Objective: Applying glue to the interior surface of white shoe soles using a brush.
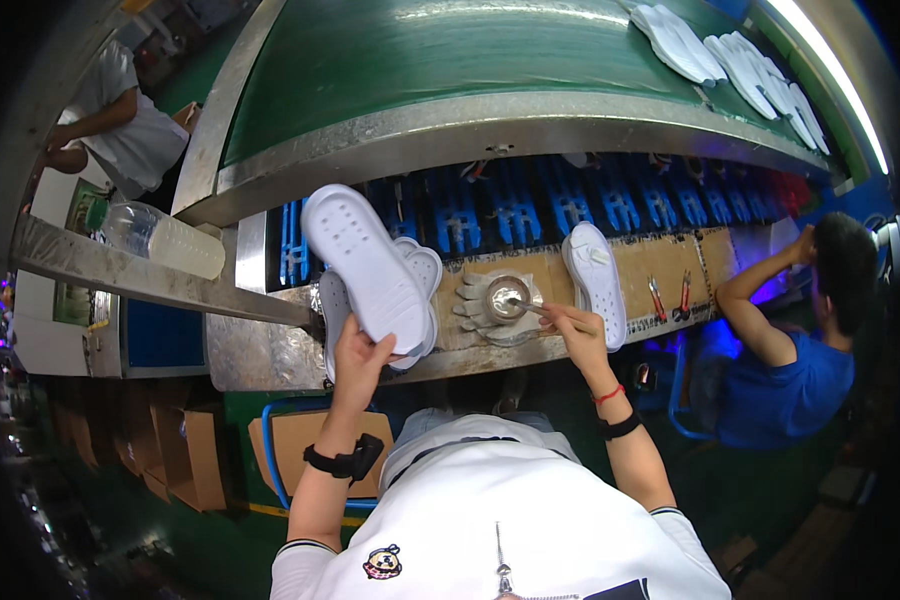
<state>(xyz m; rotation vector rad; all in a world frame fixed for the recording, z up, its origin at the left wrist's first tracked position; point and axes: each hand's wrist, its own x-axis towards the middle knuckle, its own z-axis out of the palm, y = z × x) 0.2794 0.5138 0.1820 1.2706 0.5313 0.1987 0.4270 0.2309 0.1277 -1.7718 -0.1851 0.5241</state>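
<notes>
A white shoe sole (370,265) with small holes at its far end is held up by my left hand (358,362), thumb and fingers pinching its near end. Behind it, more white soles (425,265) lie overlapping on the bench. My right hand (580,335) grips a thin-handled brush (540,309), its tip down in a small round metal bowl (507,298) of pale liquid. The bowl rests on a grey glove-like piece (470,308) with finger shapes. To the right of the bowl lies another white sole (598,285) with a white piece on its far end.
Two red-handled hand tools (657,297) lie on the cardboard-covered bench (710,262). Blue racks (515,215) line its back, below a green conveyor (420,70) carrying white soles (760,75). A person in blue (800,370) sits right; a plastic jar (165,238) lies left.
</notes>
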